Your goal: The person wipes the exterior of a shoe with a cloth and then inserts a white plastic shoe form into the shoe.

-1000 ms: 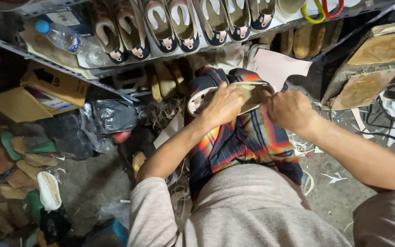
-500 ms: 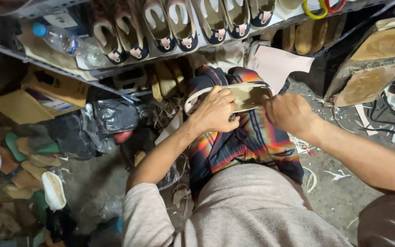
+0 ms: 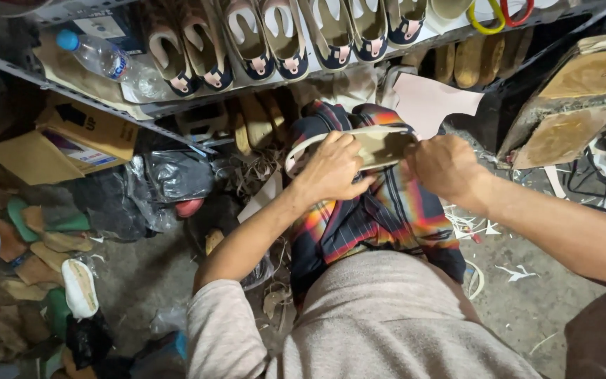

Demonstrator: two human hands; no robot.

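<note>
A grey shirt (image 3: 387,323) fills the bottom of the view, and a striped cloth (image 3: 380,210) in red, yellow and dark blue lies over the person's lap. Just past it, both hands hold a tan sandal sole (image 3: 376,144) with a pale strap, flat above the lap. The left hand (image 3: 331,168) is curled tight around the sole's left part, fingers over the top. The right hand (image 3: 447,165) grips the sole's right end with bent fingers. On the floor (image 3: 527,281) to the right lie small white scraps. At the floor's left edge sits a heap of loose soles (image 3: 43,281), green, brown and white. Behind that lie a dark plastic bag (image 3: 170,175) and a flat brown cardboard box (image 3: 71,137) with a black arrow mark and a small coloured label. Farther back, a metal shelf (image 3: 177,109) carries a row of finished sandals (image 3: 275,38), and a clear plastic bottle (image 3: 103,56) with a blue cap lies at its left end.
</note>
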